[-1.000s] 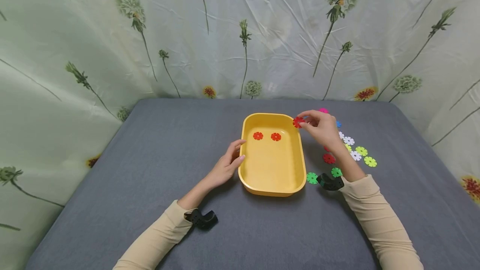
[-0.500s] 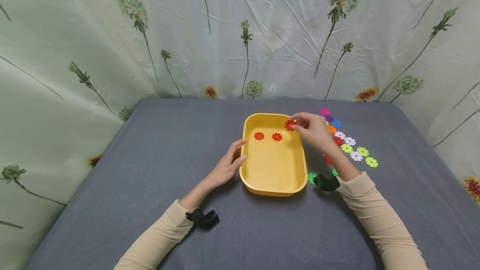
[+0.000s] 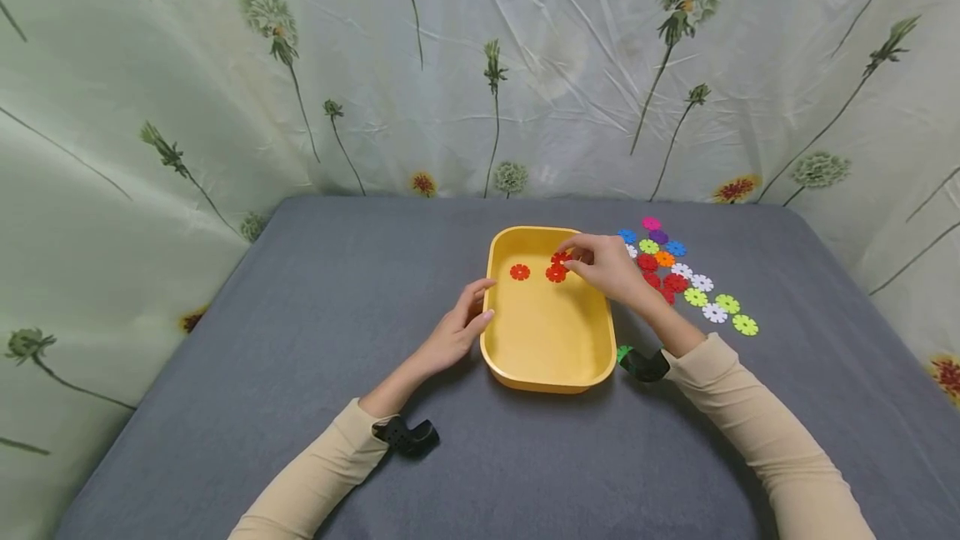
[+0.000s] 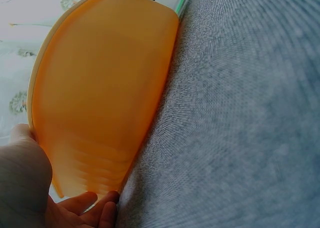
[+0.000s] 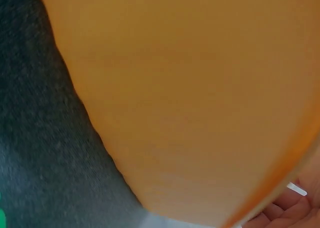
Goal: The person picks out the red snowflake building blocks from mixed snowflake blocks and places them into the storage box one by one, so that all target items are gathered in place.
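In the head view, a yellow plastic basin [image 3: 547, 332] lies on the grey cloth. My left hand [image 3: 453, 330] holds its left side, fingertips at the rim. The left wrist view shows the thumb at the rim and bent fingers [image 4: 95, 208] against the outer wall. Inside the basin's far half, my right hand [image 3: 607, 269] pinches a red notched plastic disc [image 3: 559, 258] between thumb and fingers. This disc overlaps, as seen from above, a second red disc [image 3: 556, 274]. A third red disc [image 3: 520, 272] lies to their left. In the right wrist view, the basin wall hides most of that hand.
Loose notched discs in red, white, yellow-green [image 3: 727, 303], blue [image 3: 676, 248], orange, purple and pink [image 3: 651, 224] lie right of the basin. A green disc [image 3: 623, 352] sits partly under the right wrist's black band [image 3: 645, 365]. A floral curtain [image 3: 420, 65] hangs behind.
My right hand has moved left and down from the basin's right rim to its inside, carrying the red disc to the disc lying there. The left hand stays at the basin's side.
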A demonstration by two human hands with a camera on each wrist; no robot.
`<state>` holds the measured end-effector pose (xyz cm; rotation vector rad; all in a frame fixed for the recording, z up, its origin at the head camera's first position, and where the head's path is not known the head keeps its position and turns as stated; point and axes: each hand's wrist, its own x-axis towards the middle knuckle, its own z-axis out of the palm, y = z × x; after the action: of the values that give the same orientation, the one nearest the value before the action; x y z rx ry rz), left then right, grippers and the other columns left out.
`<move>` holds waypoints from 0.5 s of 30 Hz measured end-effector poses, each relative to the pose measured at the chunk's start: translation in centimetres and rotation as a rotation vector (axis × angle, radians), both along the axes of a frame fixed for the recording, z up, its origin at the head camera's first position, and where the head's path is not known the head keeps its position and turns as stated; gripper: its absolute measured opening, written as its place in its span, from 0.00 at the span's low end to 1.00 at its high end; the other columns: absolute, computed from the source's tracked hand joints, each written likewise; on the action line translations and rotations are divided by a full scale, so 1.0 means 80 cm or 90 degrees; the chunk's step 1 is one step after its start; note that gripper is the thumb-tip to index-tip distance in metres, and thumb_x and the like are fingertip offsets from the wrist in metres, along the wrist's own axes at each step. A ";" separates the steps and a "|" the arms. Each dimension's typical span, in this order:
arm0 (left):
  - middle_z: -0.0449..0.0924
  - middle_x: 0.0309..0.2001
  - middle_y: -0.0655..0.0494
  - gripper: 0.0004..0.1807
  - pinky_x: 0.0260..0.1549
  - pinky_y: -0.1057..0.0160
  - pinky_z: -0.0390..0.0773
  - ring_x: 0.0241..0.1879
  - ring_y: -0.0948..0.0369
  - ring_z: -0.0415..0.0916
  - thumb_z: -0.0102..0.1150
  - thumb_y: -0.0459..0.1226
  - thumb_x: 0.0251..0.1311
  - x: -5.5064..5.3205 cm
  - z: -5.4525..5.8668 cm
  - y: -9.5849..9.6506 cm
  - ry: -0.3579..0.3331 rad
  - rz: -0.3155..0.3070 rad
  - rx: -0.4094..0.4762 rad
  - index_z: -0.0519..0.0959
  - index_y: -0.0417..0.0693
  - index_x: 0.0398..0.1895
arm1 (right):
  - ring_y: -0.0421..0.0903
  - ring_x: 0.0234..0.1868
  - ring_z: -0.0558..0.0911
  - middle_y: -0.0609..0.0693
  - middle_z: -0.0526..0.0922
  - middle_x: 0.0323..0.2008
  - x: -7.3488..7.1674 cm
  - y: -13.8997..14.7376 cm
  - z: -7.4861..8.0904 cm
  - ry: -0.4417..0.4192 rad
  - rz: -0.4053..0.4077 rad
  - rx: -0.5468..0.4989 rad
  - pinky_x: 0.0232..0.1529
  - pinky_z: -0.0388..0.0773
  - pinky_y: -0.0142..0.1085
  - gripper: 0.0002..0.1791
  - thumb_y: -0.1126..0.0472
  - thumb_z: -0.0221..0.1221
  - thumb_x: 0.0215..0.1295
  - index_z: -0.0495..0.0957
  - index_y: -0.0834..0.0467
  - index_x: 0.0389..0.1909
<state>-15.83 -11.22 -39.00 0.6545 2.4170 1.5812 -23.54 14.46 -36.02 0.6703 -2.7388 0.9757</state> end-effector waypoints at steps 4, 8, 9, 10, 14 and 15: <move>0.60 0.66 0.31 0.27 0.62 0.45 0.66 0.63 0.42 0.66 0.42 0.34 0.70 0.000 -0.001 0.000 -0.004 0.002 -0.002 0.52 0.40 0.69 | 0.44 0.24 0.76 0.57 0.84 0.28 -0.002 -0.008 -0.003 -0.006 0.014 0.006 0.26 0.71 0.29 0.09 0.68 0.61 0.57 0.83 0.60 0.39; 0.60 0.67 0.32 0.26 0.62 0.45 0.66 0.63 0.42 0.66 0.42 0.34 0.70 -0.001 -0.001 0.000 -0.006 0.002 -0.008 0.51 0.41 0.69 | 0.43 0.23 0.76 0.57 0.84 0.26 -0.003 -0.014 -0.006 -0.006 0.028 0.009 0.26 0.70 0.28 0.09 0.68 0.61 0.56 0.83 0.61 0.38; 0.60 0.67 0.32 0.26 0.62 0.46 0.66 0.63 0.43 0.66 0.41 0.34 0.70 -0.001 0.000 0.000 -0.007 0.002 -0.010 0.51 0.42 0.69 | 0.43 0.23 0.76 0.57 0.84 0.26 -0.003 -0.016 -0.007 -0.004 0.033 0.009 0.25 0.70 0.27 0.09 0.69 0.61 0.56 0.83 0.61 0.38; 0.60 0.67 0.32 0.26 0.62 0.46 0.65 0.64 0.43 0.66 0.41 0.33 0.70 -0.001 0.000 0.000 -0.008 0.001 -0.010 0.51 0.42 0.69 | 0.43 0.23 0.76 0.56 0.84 0.25 -0.004 -0.017 -0.007 -0.005 0.037 0.010 0.25 0.70 0.27 0.09 0.69 0.61 0.56 0.83 0.61 0.38; 0.59 0.67 0.32 0.26 0.63 0.46 0.65 0.64 0.43 0.65 0.41 0.34 0.70 0.000 0.001 0.000 -0.011 -0.001 -0.010 0.51 0.42 0.69 | 0.42 0.21 0.74 0.56 0.83 0.23 -0.006 -0.022 -0.010 -0.002 0.053 0.013 0.24 0.69 0.27 0.08 0.70 0.61 0.55 0.83 0.62 0.37; 0.59 0.67 0.32 0.26 0.63 0.46 0.65 0.64 0.43 0.65 0.41 0.34 0.70 0.000 0.001 0.000 -0.012 0.000 -0.010 0.51 0.43 0.69 | 0.42 0.21 0.74 0.56 0.83 0.23 -0.007 -0.024 -0.010 0.001 0.056 0.013 0.25 0.68 0.27 0.08 0.70 0.61 0.55 0.83 0.62 0.37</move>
<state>-15.86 -11.23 -38.92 0.6334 2.4139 1.5600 -24.09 12.58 -36.84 0.8019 -2.7426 0.9650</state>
